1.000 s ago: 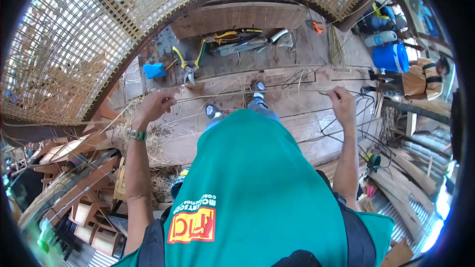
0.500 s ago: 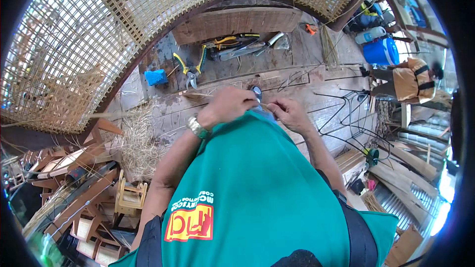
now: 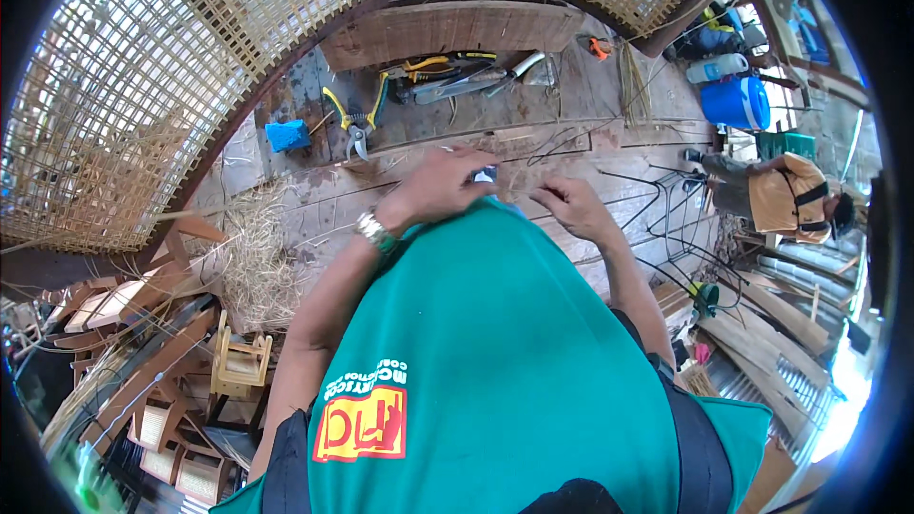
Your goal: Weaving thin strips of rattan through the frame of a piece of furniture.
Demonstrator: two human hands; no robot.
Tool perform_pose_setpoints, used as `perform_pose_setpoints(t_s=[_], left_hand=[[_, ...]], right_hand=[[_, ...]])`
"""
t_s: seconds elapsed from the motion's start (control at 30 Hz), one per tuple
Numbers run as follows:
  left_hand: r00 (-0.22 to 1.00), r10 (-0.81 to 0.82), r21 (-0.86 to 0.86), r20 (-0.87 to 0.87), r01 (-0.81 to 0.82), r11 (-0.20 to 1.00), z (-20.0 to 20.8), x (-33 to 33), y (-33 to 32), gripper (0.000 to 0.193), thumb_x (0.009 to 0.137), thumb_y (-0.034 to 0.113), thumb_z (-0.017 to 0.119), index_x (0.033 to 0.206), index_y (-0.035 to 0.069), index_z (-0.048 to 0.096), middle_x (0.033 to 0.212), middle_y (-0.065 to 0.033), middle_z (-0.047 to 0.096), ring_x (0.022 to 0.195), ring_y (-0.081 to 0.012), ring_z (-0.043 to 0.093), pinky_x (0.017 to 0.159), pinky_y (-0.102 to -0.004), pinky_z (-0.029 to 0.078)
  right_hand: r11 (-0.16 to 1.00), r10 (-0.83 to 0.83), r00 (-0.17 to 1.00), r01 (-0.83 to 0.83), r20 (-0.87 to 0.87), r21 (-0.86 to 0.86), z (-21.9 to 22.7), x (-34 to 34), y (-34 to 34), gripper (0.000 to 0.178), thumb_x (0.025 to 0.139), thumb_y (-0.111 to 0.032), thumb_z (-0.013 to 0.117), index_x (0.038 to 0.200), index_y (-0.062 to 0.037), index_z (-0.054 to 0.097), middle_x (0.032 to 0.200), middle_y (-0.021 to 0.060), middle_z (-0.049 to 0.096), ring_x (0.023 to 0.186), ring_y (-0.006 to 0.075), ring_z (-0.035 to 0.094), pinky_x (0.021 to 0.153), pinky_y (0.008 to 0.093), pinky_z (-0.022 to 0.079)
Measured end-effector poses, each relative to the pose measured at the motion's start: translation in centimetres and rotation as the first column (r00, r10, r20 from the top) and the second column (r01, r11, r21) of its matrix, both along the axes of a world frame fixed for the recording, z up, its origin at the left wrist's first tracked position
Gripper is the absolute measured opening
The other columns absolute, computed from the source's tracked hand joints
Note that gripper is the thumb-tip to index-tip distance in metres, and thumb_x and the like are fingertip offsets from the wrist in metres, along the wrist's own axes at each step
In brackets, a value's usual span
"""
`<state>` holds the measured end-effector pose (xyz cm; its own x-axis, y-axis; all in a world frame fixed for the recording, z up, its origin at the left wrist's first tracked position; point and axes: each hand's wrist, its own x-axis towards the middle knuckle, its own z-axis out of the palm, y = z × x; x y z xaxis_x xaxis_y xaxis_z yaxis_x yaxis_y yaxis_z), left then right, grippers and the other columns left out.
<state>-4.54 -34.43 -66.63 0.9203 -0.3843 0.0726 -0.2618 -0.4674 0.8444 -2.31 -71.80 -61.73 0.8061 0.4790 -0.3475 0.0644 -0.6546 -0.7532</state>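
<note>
Shears (image 3: 357,121) lie spread beyond and to the left of my left hand (image 3: 434,192), where a careless sideways sweep could nick me, while that hand and my right hand (image 3: 578,211) curl narrowly, holding what I cannot tell.

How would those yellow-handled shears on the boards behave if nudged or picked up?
The shears would probably feel stiff, with noticeable weight in the metal blades. Lying flat with handles spread, they seem likelier to slide or swivel than roll.
</note>
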Motion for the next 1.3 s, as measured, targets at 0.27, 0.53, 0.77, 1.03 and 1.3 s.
perform_pose_setpoints(t_s=[0.27,0.53,0.77,1.03,1.3], left_hand=[[0.979,0.04,0.17,-0.201,-0.005,0.985,0.9,3.1,2.7,0.031,0.12,0.034,0.081,0.13,0.007,0.094,0.115,-0.0226,0.091,0.102,-0.0448,0.088,0.09,-0.0508,0.068],[0.976,-0.153,0.164,-0.156,0.178,0.97,3.3,6.8,-6.1,0.03,0.115,0.039,0.085,0.128,0.013,0.095,0.117,-0.0215,0.091,0.11,-0.0475,0.087,0.093,-0.0567,0.068],[0.977,-0.2,-0.026,-0.081,0.198,0.98,3.4,15.1,-8.9,0.022,0.114,0.027,0.084,0.123,0.01,0.093,0.119,-0.0214,0.09,0.108,-0.0479,0.088,0.092,-0.054,0.069],[0.952,0.261,-0.379,-0.159,-0.303,0.875,11.1,30.3,-6.7,0.03,0.113,0.006,0.093,0.141,0.001,0.083,0.117,-0.0093,0.095,0.104,-0.013,0.087,0.095,-0.0334,0.07],[0.916,0.133,-0.865,-0.379,-0.401,0.301,13.0,43.4,-4.0,0.032,0.12,0.001,0.087,0.152,0.002,0.081,0.134,-0.0144,0.094,0.111,-0.0173,0.087,0.1,-0.0312,0.07]], right_hand=[[0.988,-0.026,0.982,0.054,0.189,-0.144,1.6,2.7,-6.7,0.028,0.119,-0.029,0.083,0.132,-0.0039,0.087,0.109,0.0226,0.088,0.102,0.0396,0.088,0.086,0.0507,0.063],[0.979,-0.17,0.984,0.175,-0.06,0.104,1.6,0.9,0.5,0.034,0.124,-0.027,0.082,0.148,-0.0036,0.083,0.114,0.0128,0.088,0.099,0.0215,0.084,0.09,0.0395,0.066],[0.958,-0.177,0.946,0.229,-0.271,0.174,4.3,8.1,-3.1,0.027,0.123,-0.014,0.08,0.147,-0.0026,0.084,0.113,0.0081,0.089,0.092,0.0154,0.084,0.083,0.0372,0.068],[0.908,-0.166,0.964,0.232,-0.209,0.349,5.1,27.2,3.4,0.023,0.121,-0.013,0.077,0.141,-0.0019,0.079,0.1,0.0049,0.083,0.087,0.0123,0.079,0.079,0.0359,0.064],[0.789,-0.047,0.993,0.104,-0.109,0.606,6.3,44.6,10.7,0.021,0.129,-0.011,0.074,0.147,-0.0025,0.073,0.108,0.0018,0.076,0.091,0.0117,0.073,0.083,0.0334,0.063]])
